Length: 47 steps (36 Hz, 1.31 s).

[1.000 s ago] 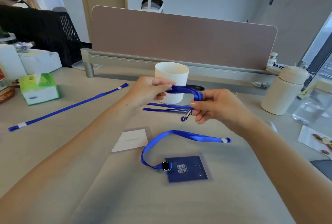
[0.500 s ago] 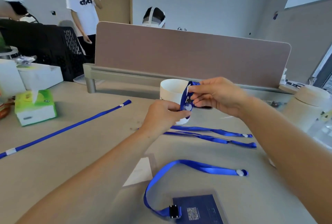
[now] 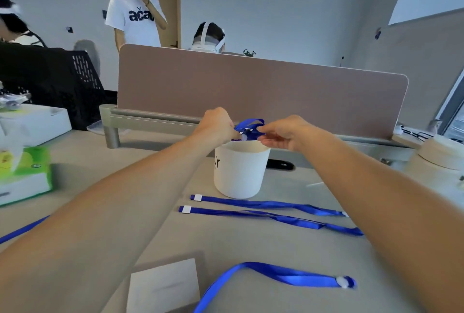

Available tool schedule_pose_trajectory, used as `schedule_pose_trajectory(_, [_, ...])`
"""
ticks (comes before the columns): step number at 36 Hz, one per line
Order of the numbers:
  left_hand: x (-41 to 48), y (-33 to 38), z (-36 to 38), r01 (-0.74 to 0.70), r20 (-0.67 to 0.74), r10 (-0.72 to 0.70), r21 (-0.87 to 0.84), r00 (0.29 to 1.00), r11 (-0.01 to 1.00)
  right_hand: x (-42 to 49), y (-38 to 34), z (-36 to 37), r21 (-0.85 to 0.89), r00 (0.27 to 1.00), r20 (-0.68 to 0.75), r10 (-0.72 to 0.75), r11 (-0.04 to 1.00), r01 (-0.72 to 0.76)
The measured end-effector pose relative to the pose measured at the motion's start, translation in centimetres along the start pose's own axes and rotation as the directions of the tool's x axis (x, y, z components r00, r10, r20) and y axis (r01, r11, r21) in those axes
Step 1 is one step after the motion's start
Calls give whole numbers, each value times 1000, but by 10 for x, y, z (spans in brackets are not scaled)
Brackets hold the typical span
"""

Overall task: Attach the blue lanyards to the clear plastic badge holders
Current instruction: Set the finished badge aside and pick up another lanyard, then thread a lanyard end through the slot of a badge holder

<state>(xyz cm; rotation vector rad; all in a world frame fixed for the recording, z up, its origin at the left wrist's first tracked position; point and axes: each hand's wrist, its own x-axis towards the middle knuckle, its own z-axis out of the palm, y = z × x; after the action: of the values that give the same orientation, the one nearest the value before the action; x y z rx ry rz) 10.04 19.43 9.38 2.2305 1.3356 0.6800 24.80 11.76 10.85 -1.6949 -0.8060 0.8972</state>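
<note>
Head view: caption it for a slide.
Both hands, left and right, pinch a blue lanyard above a white cup.

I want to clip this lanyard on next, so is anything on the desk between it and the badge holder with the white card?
Nothing visible blocks it. Both hands, left and right, pinch the lanyard above the white cup. Two loose lanyards lie flat on the desk between the cup and the badge holder.

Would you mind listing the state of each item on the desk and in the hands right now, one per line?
Left hand: pinching the held lanyard.
Right hand: pinching the same lanyard.
Held lanyard: bunched up, raised above the cup.
White cup: upright, open-topped.
Two spare lanyards: lying flat, unattached.
Near lanyard: lying curved on the desk.
Badge holder: flat, no lanyard visibly attached.
Tissue box: tissue sticking out.
</note>
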Motion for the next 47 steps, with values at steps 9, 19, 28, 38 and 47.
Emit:
schedule_pose_trajectory(9, [10,0,-8,-30,19,31,-41,999,999,-11,0,-11,-20,999,15,-32,999,32])
schedule_pose_trajectory(19, [-71,-15,-20,-254,-67,249,-78,966,964,-84,36,6,-141,972,63,-225,962,232])
schedule_pose_trajectory(28, [-158,-66,-2,-133,344,160,-102,925,986,-139,116,39,-156,956,97,-278,944,291])
schedule_pose_trajectory(38, [-198,-120,-2,-92,603,-38,182,797,979,-161,154,58,-174,959,104,-264,944,279])
schedule_pose_trajectory(47, [-202,-141,4,-27,491,-50,149,870,989,-149,136,88,-218,945,119,-304,921,323])
